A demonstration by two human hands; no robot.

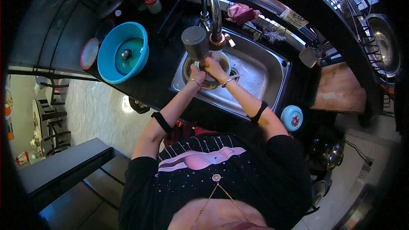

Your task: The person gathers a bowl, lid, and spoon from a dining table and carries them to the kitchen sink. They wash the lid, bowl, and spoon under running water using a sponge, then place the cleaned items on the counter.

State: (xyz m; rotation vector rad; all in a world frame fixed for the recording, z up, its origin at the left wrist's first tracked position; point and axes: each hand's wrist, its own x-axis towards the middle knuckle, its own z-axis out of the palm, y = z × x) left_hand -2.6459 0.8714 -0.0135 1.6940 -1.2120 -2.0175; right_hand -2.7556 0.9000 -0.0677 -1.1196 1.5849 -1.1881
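Both my hands are together in the left part of the stainless steel sink (255, 70), just below the dark grey cylindrical tap attachment (194, 40). My left hand (198, 74) grips the near left side of a pale round bowl (227, 62). Reaching in from the right, my right hand (213, 67) is at the bowl's inside, its fingers partly hidden; whether it holds anything I cannot tell. A larger round vessel (186, 70) lies around or under the bowl. The curved chrome faucet (214, 9) rises behind my hands.
Left of the sink, a blue plastic basin (105, 60) holds a metal ball-like thing. A wire rack (271, 29) with pink cloths (241, 12) stands behind the sink. On the right are a light blue round container (291, 118), a wooden cutting board (340, 88) and a wok (327, 153).
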